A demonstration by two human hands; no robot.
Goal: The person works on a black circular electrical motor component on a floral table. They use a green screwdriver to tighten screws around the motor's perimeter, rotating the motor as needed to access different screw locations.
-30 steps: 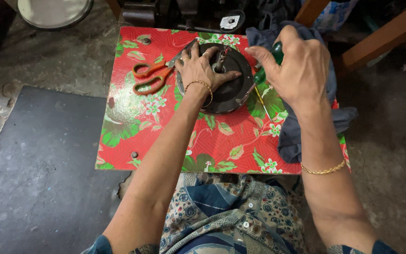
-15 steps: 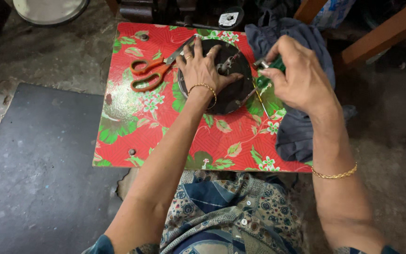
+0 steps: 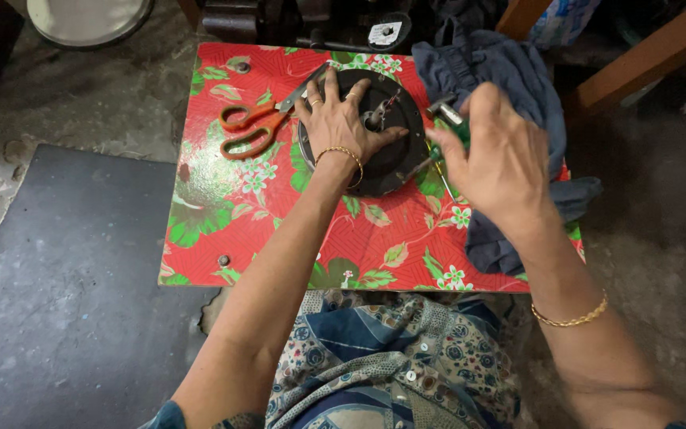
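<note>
The round, dark metal disc (image 3: 375, 163) lies flat near the far edge of the desk (image 3: 224, 230), which is covered in a glossy red cloth printed with green leaves. The left hand (image 3: 341, 123) presses on the disc, fingers spread wide. The right hand (image 3: 502, 159) is curled around a green-handled screwdriver (image 3: 448, 127), whose long axis slants down-left toward the disc's rim. Orange-handled steel scissors (image 3: 260, 125) lie left, blades pointing toward the disc. A crumpled blue-grey cloth (image 3: 510, 71) lies right.

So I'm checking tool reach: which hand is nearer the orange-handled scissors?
Left. The left hand lies on the dark round metal disc beside the scissors; the right hand is beyond the disc.
</note>
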